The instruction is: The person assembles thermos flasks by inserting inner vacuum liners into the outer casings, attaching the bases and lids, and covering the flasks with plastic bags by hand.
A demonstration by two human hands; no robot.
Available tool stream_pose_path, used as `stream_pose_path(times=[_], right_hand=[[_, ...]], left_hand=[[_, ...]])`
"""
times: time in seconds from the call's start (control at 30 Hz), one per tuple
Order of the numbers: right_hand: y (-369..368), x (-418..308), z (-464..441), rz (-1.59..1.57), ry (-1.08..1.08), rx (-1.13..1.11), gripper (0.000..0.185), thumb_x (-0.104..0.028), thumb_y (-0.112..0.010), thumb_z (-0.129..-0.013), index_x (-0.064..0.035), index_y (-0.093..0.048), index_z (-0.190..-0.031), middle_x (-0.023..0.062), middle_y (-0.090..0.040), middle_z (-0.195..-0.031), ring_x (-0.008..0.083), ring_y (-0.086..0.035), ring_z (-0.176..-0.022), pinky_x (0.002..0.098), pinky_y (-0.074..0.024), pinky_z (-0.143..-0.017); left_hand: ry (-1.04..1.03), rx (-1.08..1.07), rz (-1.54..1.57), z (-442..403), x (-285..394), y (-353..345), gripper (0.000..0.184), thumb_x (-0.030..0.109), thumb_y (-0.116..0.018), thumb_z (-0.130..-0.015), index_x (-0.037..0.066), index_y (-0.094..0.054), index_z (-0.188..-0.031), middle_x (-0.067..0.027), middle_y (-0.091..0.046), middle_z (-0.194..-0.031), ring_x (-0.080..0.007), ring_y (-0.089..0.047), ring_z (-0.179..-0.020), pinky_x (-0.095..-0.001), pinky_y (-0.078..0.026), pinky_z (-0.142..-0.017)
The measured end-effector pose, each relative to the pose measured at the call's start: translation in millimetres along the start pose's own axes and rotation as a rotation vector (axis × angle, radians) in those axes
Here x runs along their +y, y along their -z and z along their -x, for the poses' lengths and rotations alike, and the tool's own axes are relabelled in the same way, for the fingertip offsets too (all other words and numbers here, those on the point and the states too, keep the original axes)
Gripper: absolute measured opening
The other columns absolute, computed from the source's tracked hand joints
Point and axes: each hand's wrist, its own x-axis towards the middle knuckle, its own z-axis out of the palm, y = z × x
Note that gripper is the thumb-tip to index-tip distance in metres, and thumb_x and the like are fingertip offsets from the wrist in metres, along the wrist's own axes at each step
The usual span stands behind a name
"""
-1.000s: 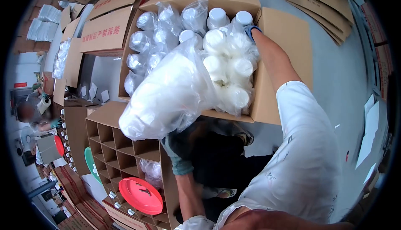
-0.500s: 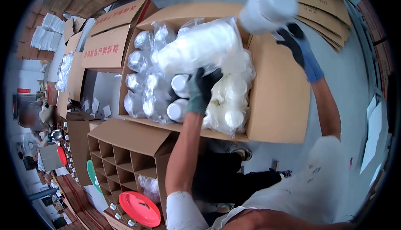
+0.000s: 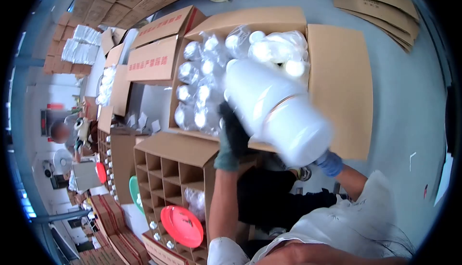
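A large glossy white cylindrical container (image 3: 274, 106) with a thin brownish line around it tilts across the open carton, blurred by motion. My right hand (image 3: 330, 163), in a blue and dark glove, is closed around its lower end, most fingers hidden behind it. My left hand (image 3: 233, 137), in a dark green glove, presses against its left side, with the fingertips partly hidden. Below it stands the open carton (image 3: 339, 92), holding several white-capped bottles (image 3: 204, 92) in clear plastic wrap. More wrapped white pieces (image 3: 279, 46) lie at its far right.
A divided carton (image 3: 171, 166) stands near my left arm, with a red plate (image 3: 182, 226) on it and a green plate (image 3: 136, 193) beside it. Printed cartons (image 3: 153, 63) are to the left. Flattened cardboard (image 3: 380, 5) lies at far right. Another person (image 3: 72, 132) works at far left.
My right hand has brought the white container down and left, over the carton, to my left hand. The wrapped bundle by my left hand no longer shows there. The view has shifted.
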Motion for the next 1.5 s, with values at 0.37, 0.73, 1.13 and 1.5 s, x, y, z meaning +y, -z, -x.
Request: stream_pose_path(times=[0.37,0.73,1.13,1.5], right_hand=[[0,45,-174,1.589,0.251,-0.338,0.059,-0.035,-0.061,-0.083,-0.0130,-0.045,-0.135,0.0155,-0.046,-0.134,0.0349,-0.042,-0.125,0.0471,-0.0394,-0.099],[172,189,-333,1.371,-0.273,0.396,0.039,-0.024,-0.041,-0.089,-0.0012,-0.065,-0.110,0.0242,-0.060,-0.117,0.0418,-0.058,-0.108,0.0462,-0.0484,-0.092],[172,146,-299,0.941,-0.390,0.081,0.066,-0.051,-0.056,-0.087,-0.0002,-0.052,-0.130,0.0132,-0.056,-0.130,0.0277,-0.055,-0.111,0.0365,-0.0387,-0.101],[-164,-52,161,0.351,0.546,-1.038,0.061,-0.012,-0.070,-0.075,-0.0036,-0.049,-0.133,0.0193,-0.044,-0.139,0.0363,-0.045,-0.124,0.0411,-0.0364,-0.105]], left_hand=[[-0.519,0.803,-0.053,330,-72,115,0.047,0.042,-0.043,-0.098,0.014,-0.043,-0.136,-0.0104,-0.051,-0.131,-0.0280,-0.049,-0.118,-0.0472,-0.044,-0.098],[-0.497,1.068,-0.126,362,-108,130,0.041,0.039,-0.045,-0.098,0.012,-0.049,-0.128,-0.0115,-0.056,-0.122,-0.0288,-0.053,-0.111,-0.0465,-0.045,-0.095],[-0.581,1.109,-0.111,393,-125,126,0.036,0.037,-0.047,-0.097,0.010,-0.055,-0.120,-0.0127,-0.062,-0.112,-0.0297,-0.057,-0.103,-0.0458,-0.047,-0.092],[-1.560,0.819,0.258,504,-216,68,0.033,0.034,-0.049,-0.097,0.008,-0.061,-0.112,-0.0138,-0.067,-0.104,-0.0305,-0.060,-0.096,-0.0451,-0.049,-0.089]])
